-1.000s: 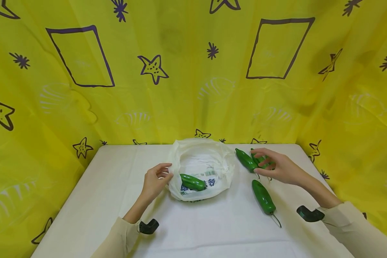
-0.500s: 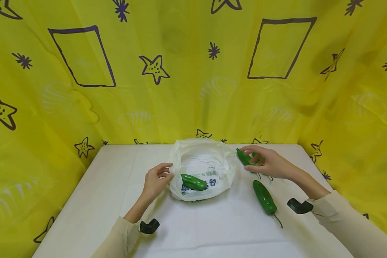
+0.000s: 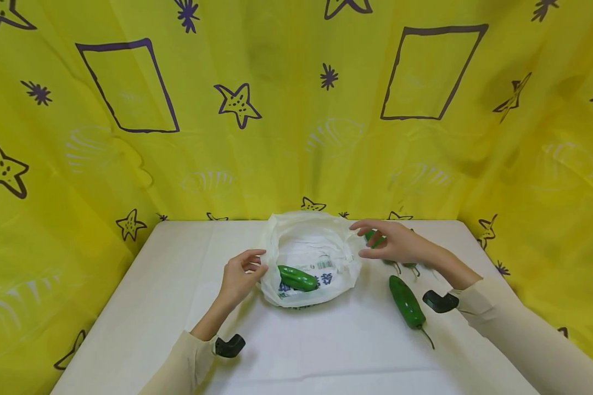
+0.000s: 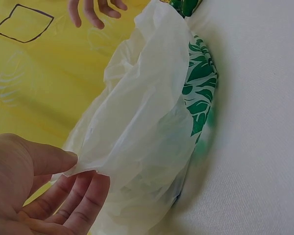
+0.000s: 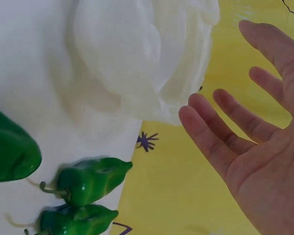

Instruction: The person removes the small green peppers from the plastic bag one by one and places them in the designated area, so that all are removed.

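A whitish plastic bag (image 3: 270, 289) with green print stands with its mouth wide open, one green pepper (image 3: 298, 278) lying inside. My left hand (image 3: 240, 277) pinches the bag's left rim between thumb and fingers, as the left wrist view shows. Close to the opposite rim hovers my right hand (image 3: 395, 241), fingers spread and holding nothing; the right wrist view shows a bare palm. Beneath and behind it lie two green peppers, one pepper (image 5: 93, 180) beside another pepper (image 5: 81, 220), mostly hidden in the head view. Nearer the front is another long green pepper (image 3: 407, 304) with a thin stem.
A white cloth covers the table (image 3: 178, 285). Yellow curtains (image 3: 286, 153) printed with starfish and shells hang behind it and along both sides. Black wrist devices sit on the left cuff (image 3: 229, 346) and the right cuff (image 3: 441, 301).
My right hand has moved left, from above the back peppers to the bag's right rim, holding nothing. My left hand has kept its place on the bag.
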Available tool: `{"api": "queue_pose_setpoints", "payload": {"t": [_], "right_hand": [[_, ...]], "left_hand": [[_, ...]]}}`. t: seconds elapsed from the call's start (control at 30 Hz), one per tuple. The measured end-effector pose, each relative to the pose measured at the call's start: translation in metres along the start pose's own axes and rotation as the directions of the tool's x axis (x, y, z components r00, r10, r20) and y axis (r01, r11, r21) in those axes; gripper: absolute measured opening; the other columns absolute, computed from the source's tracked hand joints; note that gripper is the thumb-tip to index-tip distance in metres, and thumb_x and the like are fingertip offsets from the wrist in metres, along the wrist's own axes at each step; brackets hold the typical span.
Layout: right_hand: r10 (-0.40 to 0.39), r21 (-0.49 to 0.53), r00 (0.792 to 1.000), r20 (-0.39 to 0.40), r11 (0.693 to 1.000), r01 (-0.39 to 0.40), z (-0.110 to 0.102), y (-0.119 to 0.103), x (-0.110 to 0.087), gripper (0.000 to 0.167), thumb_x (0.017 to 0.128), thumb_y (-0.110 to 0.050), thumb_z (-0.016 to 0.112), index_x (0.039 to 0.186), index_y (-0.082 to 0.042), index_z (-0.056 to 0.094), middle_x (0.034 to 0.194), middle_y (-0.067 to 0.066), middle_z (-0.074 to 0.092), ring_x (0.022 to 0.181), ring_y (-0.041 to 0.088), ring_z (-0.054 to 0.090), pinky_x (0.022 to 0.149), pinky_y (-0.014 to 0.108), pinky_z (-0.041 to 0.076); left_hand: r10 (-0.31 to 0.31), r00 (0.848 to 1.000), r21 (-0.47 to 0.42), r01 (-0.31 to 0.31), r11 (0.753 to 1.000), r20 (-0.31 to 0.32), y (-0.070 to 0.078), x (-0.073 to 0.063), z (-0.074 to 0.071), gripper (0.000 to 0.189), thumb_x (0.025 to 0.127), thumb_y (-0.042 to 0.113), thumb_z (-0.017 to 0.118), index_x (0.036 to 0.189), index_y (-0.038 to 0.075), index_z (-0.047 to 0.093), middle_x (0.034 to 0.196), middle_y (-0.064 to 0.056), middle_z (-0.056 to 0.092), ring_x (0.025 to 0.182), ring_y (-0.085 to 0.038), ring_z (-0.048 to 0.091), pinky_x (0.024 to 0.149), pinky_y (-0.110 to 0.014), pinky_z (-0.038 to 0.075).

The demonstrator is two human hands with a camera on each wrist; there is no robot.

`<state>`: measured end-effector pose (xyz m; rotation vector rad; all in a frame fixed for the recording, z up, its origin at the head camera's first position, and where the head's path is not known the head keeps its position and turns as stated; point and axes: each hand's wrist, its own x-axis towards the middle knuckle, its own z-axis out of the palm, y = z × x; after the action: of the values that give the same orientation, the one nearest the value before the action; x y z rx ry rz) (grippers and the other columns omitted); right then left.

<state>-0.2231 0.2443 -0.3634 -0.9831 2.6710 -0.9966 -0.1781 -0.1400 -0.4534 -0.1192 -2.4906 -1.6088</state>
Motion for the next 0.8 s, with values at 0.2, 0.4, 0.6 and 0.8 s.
{"api": "queue_pose_setpoints", "payload": {"t": [0.2,0.4,0.6,0.8], "right_hand": [[-0.021,0.006,0.998,0.055,1.0,0.021,0.003,-0.008,0.018,0.055,0.092,-0.026,0.079,0.142,-0.014,0.057,0.125,0.013,0.065,0.097,0.02,0.068,0.084,0.038,0.058],[-0.034,0.032,0.994,0.103,0.999,0.031,0.008,-0.017,0.034,0.058,0.093,-0.026,0.078,0.144,-0.015,0.055,0.127,0.013,0.064,0.102,0.023,0.068,0.089,0.039,0.058],[-0.036,0.051,0.987,0.16,0.998,0.028,0.014,-0.027,0.049,0.059,0.093,-0.026,0.079,0.146,-0.016,0.054,0.13,0.013,0.063,0.104,0.023,0.067,0.092,0.039,0.056],[-0.059,0.038,0.977,0.204,0.998,0.053,0.022,-0.032,0.064,0.058,0.093,-0.026,0.078,0.144,-0.015,0.055,0.13,0.015,0.063,0.102,0.025,0.069,0.089,0.04,0.057]], "left_hand": [[-0.005,1.0,-0.008,0.005,1.0,0.001,-0.001,0.0,0.0,0.034,0.089,0.001,0.076,0.122,0.007,0.073,0.097,-0.009,0.069,0.083,-0.021,0.071,0.064,-0.021,0.052],[0.001,1.0,-0.02,-0.001,1.0,0.0,-0.002,0.001,0.002,0.033,0.088,0.0,0.076,0.121,0.006,0.073,0.098,-0.01,0.07,0.082,-0.021,0.071,0.063,-0.022,0.053],[-0.003,1.0,-0.02,0.003,1.0,0.0,-0.003,0.002,0.003,0.034,0.089,0.001,0.076,0.122,0.006,0.073,0.099,-0.009,0.069,0.083,-0.021,0.071,0.062,-0.022,0.053],[-0.005,1.0,-0.025,0.005,1.0,0.002,-0.003,0.001,0.003,0.033,0.089,0.0,0.076,0.122,0.006,0.073,0.099,-0.009,0.069,0.083,-0.021,0.071,0.062,-0.023,0.054]]}}
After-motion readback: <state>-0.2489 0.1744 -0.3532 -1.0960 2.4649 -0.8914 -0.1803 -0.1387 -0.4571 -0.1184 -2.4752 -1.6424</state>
